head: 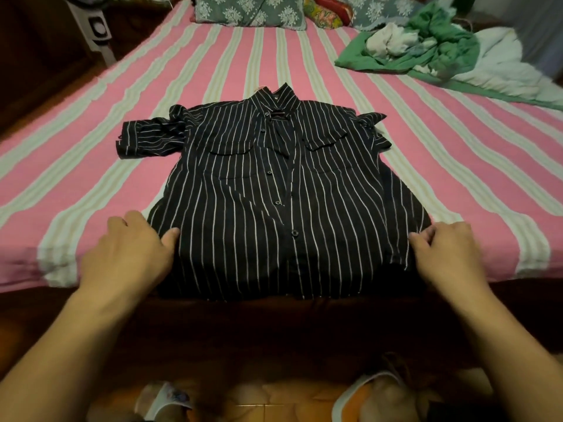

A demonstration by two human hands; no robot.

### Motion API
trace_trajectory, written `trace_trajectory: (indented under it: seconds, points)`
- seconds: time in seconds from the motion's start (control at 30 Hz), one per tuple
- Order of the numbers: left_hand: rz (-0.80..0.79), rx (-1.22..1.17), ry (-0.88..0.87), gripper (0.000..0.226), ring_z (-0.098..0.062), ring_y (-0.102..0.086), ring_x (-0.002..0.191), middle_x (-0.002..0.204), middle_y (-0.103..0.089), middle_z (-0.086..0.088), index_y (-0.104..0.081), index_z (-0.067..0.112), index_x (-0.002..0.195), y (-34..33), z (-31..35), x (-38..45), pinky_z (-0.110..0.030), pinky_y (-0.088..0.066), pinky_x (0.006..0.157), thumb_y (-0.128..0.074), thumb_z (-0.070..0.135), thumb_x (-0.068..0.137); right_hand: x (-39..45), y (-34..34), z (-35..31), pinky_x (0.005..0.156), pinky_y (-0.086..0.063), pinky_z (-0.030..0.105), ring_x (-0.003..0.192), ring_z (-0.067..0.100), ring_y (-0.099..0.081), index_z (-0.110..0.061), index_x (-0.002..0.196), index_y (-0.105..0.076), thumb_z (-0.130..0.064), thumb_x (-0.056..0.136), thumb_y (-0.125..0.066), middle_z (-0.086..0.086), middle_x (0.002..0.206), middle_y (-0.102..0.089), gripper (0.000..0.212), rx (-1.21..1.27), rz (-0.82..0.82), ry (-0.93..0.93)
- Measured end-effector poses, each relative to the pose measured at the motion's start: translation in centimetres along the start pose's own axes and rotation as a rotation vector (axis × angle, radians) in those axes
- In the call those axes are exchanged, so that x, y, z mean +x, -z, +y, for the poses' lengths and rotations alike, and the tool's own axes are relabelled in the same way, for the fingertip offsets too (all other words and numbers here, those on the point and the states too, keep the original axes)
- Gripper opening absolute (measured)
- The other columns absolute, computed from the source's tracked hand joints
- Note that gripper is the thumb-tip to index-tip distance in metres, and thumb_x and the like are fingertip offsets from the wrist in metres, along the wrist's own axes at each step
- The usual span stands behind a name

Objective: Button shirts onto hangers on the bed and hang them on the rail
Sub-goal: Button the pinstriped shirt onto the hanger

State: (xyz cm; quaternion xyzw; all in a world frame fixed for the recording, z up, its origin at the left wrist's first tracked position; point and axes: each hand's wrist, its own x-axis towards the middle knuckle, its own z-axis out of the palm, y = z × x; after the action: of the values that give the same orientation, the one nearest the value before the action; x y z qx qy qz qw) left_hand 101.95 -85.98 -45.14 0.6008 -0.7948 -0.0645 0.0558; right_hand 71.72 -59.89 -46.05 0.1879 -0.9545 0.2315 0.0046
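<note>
1. A black shirt with thin white stripes (274, 190) lies front-up on the bed (91, 166), collar at the far end, hem hanging over the near edge of the mattress.
2. The placket runs down the middle with dark buttons showing along it; near the collar the two front edges sit slightly apart.
3. Left hand (131, 248) sits at the shirt's near-left side, thumb lying on the striped cloth, the other fingers tucked at the edge of the fabric. It looks like a pinch on the side seam, though the fingertips are hidden.
4. Right hand (444, 248) mirrors it at the near-right side, fingers curled and gripping the edge of the shirt there.
5. The left sleeve spreads out flat to the left; the right sleeve is bunched up against the shoulder.
6. Far right on the bed, well apart from the shirt, a heap of green and white clothes (426, 47).
7. Flowered pillows (249, 10) line the far end.
8. A white fan (97, 28) stands beyond the far-left corner.
</note>
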Motion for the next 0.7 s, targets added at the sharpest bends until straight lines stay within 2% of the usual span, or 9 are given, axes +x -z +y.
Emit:
trace_trajectory:
  seconds: [0.03, 0.13, 0.2, 0.3, 0.4, 0.47, 0.6, 0.67, 0.7]
  points:
    - [-0.037, -0.006, 0.025, 0.060, -0.047, -0.059, 0.099, 0.111, -0.055, -0.024, -0.050, 0.001, 0.112, -0.1, -0.4, 0.4, -0.049, -0.044, 0.075, -0.051, 0.059, 0.097, 0.1, 0.1, -0.1, 0.074, -0.039, 0.040, 0.086, 0.038, -0.055, -0.008, 0.079, -0.058, -0.026, 0.099, -0.058, 0.016, 0.088, -0.057, 0.027, 0.077, 0.026, -0.015]
    - [-0.143, -0.014, -0.022, 0.060, -0.035, -0.060, 0.068, 0.074, -0.060, -0.014, -0.056, 0.006, 0.078, -0.4, -1.5, 1.4, -0.041, -0.051, 0.063, -0.061, 0.064, 0.089, 0.0, 0.8, 0.2, 0.073, -0.035, 0.038, 0.085, 0.031, -0.050, -0.005, 0.101, -0.053, -0.023, 0.103, -0.054, 0.013, 0.087, -0.056, 0.018, 0.256, 0.078, -0.097]
    - [-0.177, -0.009, -0.044, 0.052, -0.030, -0.061, 0.066, 0.068, -0.061, -0.010, -0.058, 0.011, 0.073, -0.4, -2.1, 1.5, -0.041, -0.053, 0.063, -0.070, 0.061, 0.085, -0.2, 0.9, 0.7, 0.075, -0.037, 0.037, 0.092, 0.034, -0.055, -0.008, 0.108, -0.052, -0.020, 0.099, -0.060, 0.012, 0.092, -0.058, 0.017, 0.246, 0.012, -0.119]
    - [-0.205, -0.046, -0.074, 0.033, -0.030, -0.061, 0.074, 0.074, -0.064, -0.009, -0.061, 0.016, 0.074, 0.0, -1.7, 0.8, -0.037, -0.051, 0.069, -0.074, 0.043, 0.089, -0.4, 1.3, 1.5, 0.072, -0.044, 0.038, 0.088, 0.036, -0.060, -0.014, 0.109, -0.048, -0.013, 0.096, -0.064, 0.014, 0.088, -0.063, 0.020, 0.157, -0.047, -0.069]
    - [-0.222, -0.079, -0.094, 0.022, -0.031, -0.061, 0.080, 0.078, -0.064, -0.009, -0.062, 0.018, 0.073, 0.4, -1.7, 1.0, -0.036, -0.051, 0.073, -0.072, 0.026, 0.091, -0.9, 2.8, 2.6, 0.070, -0.052, 0.043, 0.077, 0.030, -0.059, -0.017, 0.096, -0.048, 0.004, 0.091, -0.056, 0.001, 0.077, -0.057, 0.023, -0.006, -0.084, -0.014]
    - [-0.296, -0.012, -0.117, 0.018, -0.030, -0.061, 0.081, 0.081, -0.065, -0.009, -0.061, 0.017, 0.072, 1.3, -1.9, 1.0, -0.032, -0.047, 0.069, -0.069, 0.016, 0.088, -1.3, 3.6, 3.2, 0.070, -0.054, 0.046, 0.071, 0.028, -0.057, -0.015, 0.085, -0.052, 0.013, 0.083, -0.052, 0.007, 0.075, -0.059, 0.028, -0.170, -0.168, 0.011]
    - [-0.540, 0.385, -0.244, 0.012, -0.018, -0.069, 0.089, 0.091, -0.070, 0.003, -0.070, 0.020, 0.089, 1.8, -2.7, 0.1, -0.026, -0.055, 0.074, -0.071, 0.031, 0.086, -1.3, 4.2, 4.5, 0.074, -0.055, 0.041, 0.072, 0.028, -0.061, -0.022, 0.068, -0.059, -0.001, 0.087, -0.058, 0.007, 0.075, -0.062, 0.028, -0.499, -0.367, 0.040]
    - [-0.579, 0.468, -0.276, 0.020, -0.013, -0.069, 0.092, 0.096, -0.071, 0.007, -0.072, 0.023, 0.099, 1.3, -2.8, -0.3, -0.025, -0.058, 0.080, -0.070, 0.038, 0.086, -1.2, 3.9, 5.1, 0.082, -0.058, 0.045, 0.081, 0.030, -0.066, -0.024, 0.077, -0.065, -0.011, 0.089, -0.057, 0.008, 0.085, -0.065, 0.020, -0.634, -0.477, 0.003]
    - [-0.588, 0.465, -0.272, 0.021, -0.013, -0.069, 0.095, 0.100, -0.071, 0.007, -0.072, 0.024, 0.103, 1.1, -2.8, -0.4, -0.025, -0.058, 0.082, -0.069, 0.038, 0.088, -1.0, 3.6, 5.1, 0.086, -0.057, 0.046, 0.087, 0.031, -0.066, -0.023, 0.090, -0.069, -0.013, 0.089, -0.056, 0.009, 0.093, -0.067, 0.017, -0.672, -0.502, -0.013]
